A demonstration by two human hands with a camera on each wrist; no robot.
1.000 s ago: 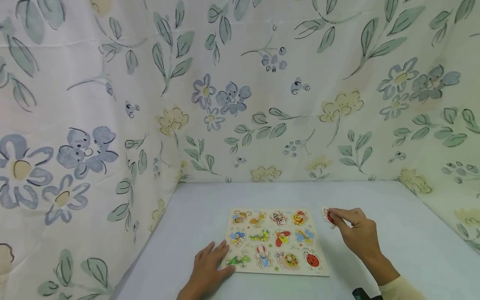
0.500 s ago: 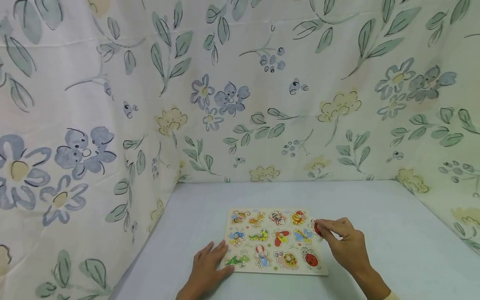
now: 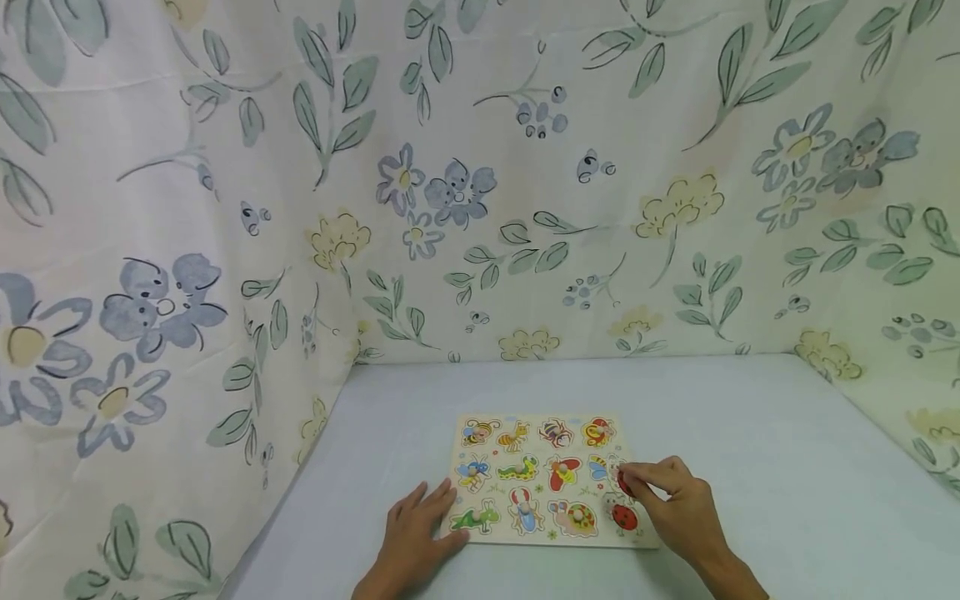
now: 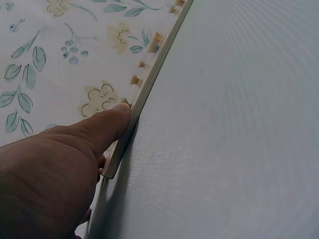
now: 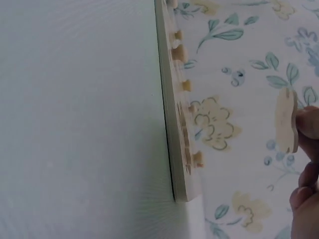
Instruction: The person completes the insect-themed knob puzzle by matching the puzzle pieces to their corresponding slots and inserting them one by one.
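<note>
The wooden insect puzzle board (image 3: 542,492) lies flat on the table, carrying several knobbed insect pieces. At its lower right corner a ladybug picture (image 3: 622,515) shows. My right hand (image 3: 684,506) pinches a ladybug puzzle piece (image 3: 621,479), held above the board's right side and partly covering the blue winged insect. In the right wrist view that piece (image 5: 286,121) stands nearly upright, its plain wooden back visible, apart from the board. My left hand (image 3: 414,537) rests against the board's left edge with fingers spread. The left wrist view shows the thumb (image 4: 115,117) touching the board's edge (image 4: 144,94).
A pale cloth-covered table (image 3: 810,467) surrounds the board. Floral curtains (image 3: 570,183) stand behind the table and along its left and right sides. Wooden knobs (image 5: 185,85) stick up from the board.
My right hand has brought the ladybug piece leftward and nearer to me, from beside the board to above its right side. The left hand and the board stay in place.
</note>
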